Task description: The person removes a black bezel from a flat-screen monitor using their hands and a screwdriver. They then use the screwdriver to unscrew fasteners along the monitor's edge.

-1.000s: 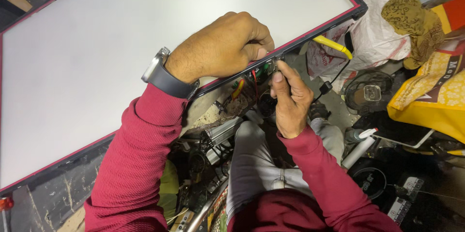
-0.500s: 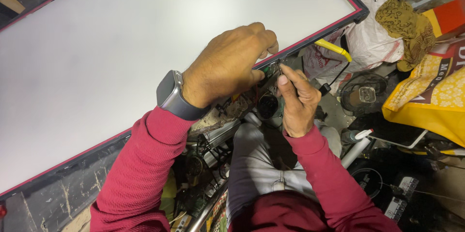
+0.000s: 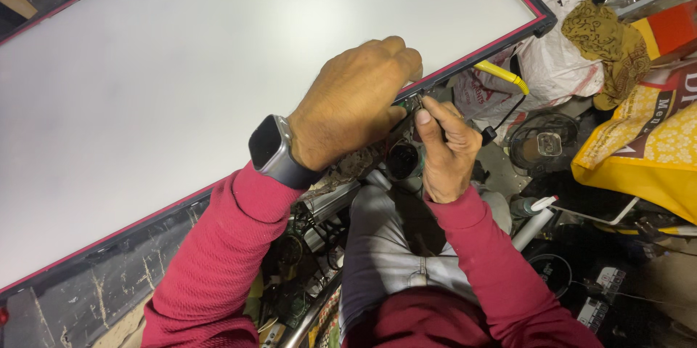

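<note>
While the left hand (image 3: 356, 104) curls closed over the white panel's (image 3: 218, 65) near edge, right hand (image 3: 446, 148) fingers pinch a small green part (image 3: 408, 104) there; work looks unfinished.

Smooth matt white panel (image 3: 218, 65), cloth sleeves (image 3: 218, 261)

Big white panel (image 3: 218, 79) w/ red-black frame fills the view from 9 to 1 o'clock; left hand (image 3: 352, 104), watch (image 3: 274, 150) on the wrist, lies curled over its lower edge near centre. Right hand (image 3: 446, 152), just at 4 o'clock of the left, pinches a small dark part (image 3: 408, 103) at that edge, fingertips of both hands nearly touching. At 2–3 o'clock: yellow-tipped tool (image 3: 502, 74), white plastic bag (image 3: 555, 57), yellow sack (image 3: 646, 152); grey trousers (image 3: 385, 246) at 6.
</note>
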